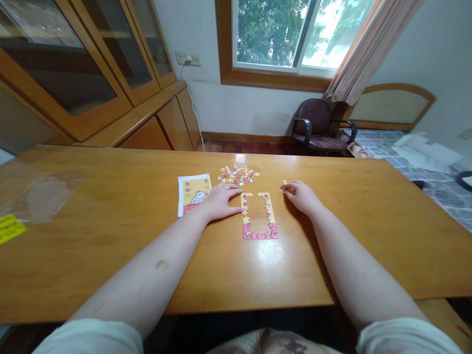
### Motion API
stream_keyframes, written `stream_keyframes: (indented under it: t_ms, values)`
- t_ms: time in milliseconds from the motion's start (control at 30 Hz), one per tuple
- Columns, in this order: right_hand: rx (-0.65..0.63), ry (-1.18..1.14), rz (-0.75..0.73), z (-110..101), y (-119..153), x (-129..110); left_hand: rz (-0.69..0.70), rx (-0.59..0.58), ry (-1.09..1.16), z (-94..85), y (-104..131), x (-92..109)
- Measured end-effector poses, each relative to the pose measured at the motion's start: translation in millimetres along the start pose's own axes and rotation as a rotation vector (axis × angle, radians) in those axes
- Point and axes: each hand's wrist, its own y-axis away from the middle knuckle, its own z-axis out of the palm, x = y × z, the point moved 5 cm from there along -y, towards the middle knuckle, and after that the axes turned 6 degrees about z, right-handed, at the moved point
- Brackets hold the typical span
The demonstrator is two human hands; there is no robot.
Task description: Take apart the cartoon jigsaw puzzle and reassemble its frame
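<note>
A jigsaw frame (273, 230) lies on the table, its yellow and pink border pieces joined around a hollow middle. There is a gap in its top edge. My left hand (223, 200) rests at the frame's left side, thumb and fingers spread apart, fingertips at the border. To the right of the frame, my right hand (300, 196) pinches a small puzzle piece (282, 189), partly hidden by the fingers. Another loose piece (284, 182) lies just beyond those fingertips. A picture sheet (195, 191) with a white animal on yellow is partly covered by my left hand.
A heap of loose puzzle pieces (238, 174) lies beyond the frame. On the wooden table (121, 211), a clear plastic bag (46, 199) and a yellow label (11, 228) are at the far left. An armchair (317, 123) stands past the table's far edge.
</note>
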Motion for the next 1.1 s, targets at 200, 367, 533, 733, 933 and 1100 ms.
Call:
stream_keyframes:
  t_ms: [200,367,533,733,933,1100]
  values:
    - [-0.024,0.024,0.04,1,-4,1,0.007,-0.013,0.007,1.9,-1,1]
    - [-0.055,-0.005,0.103,7,-3,4,0.004,-0.014,0.009,3.6,-1,0]
    - [-0.014,-0.211,0.156,-5,10,-13,-0.002,-0.013,0.008,3.9,0,0]
    - [-0.087,-0.341,0.064,-9,5,-66,0.011,-0.015,-0.008,3.3,-1,3]
    - [-0.164,-0.361,0.027,27,-20,-72,0.014,-0.015,-0.007,3.9,-1,4]
    - [-0.13,-0.317,-0.131,40,-28,-70,-0.003,-0.016,-0.009,3.3,-1,4]
